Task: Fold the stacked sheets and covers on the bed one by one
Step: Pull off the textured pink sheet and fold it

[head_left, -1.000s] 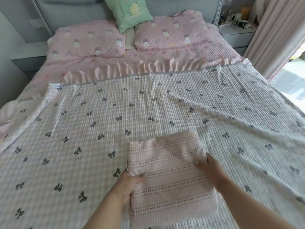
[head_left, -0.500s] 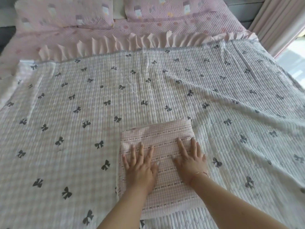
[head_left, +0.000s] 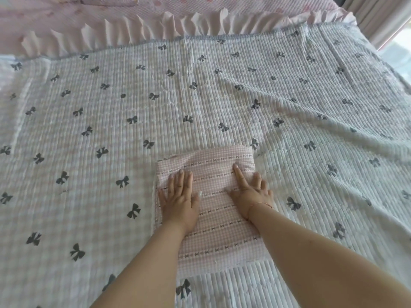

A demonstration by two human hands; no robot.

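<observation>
A folded pink checked sheet (head_left: pixel 213 247) with rows of tiny bows lies as a compact rectangle on a spread white ribbed cover (head_left: pixel 155 103) printed with dark bows. My left hand (head_left: pixel 179 196) lies flat on the folded sheet's left side, fingers straight and pointing away from me. On its right side my right hand (head_left: pixel 251 190) presses down, fingers extended, a thin bracelet at the wrist. Both forearms reach in from the bottom of the view.
Beyond the bow cover runs a pink ruffled edge (head_left: pixel 155 23) of a pink quilted bedspread (head_left: pixel 244 3). A pale pink curtain (head_left: pixel 378 16) hangs at the upper right beside bright floor. The bow cover is wrinkled on its right half.
My hands went from holding the folded sheet's sides to lying flat on top, then slid a little farther apart. The camera tilted down, and the pillows left the view.
</observation>
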